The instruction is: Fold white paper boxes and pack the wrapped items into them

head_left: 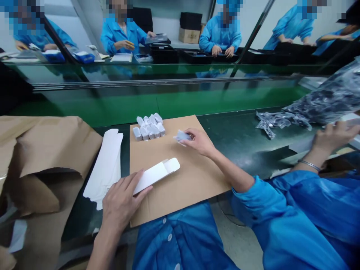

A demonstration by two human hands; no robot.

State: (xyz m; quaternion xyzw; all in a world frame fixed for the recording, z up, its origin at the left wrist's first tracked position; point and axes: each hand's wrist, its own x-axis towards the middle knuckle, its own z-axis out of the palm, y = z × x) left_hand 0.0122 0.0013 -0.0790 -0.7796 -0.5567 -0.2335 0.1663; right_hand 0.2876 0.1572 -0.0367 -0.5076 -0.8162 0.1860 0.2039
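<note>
On cardboard [165,195]: left hand [122,198] holds white carton [154,176], right hand [198,141] grey piece [182,135].

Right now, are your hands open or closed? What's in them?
Left hand: closed, holding a white card box.
Right hand: closed, pinching a small grey packet.

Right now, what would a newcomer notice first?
The eye goes to the brown cardboard sheet at centre: the left hand holds a white paperboard carton, the right hand a small grey packet, near a cluster of similar packets at the sheet's far edge. Flat white cartons are stacked left of the sheet.
</note>
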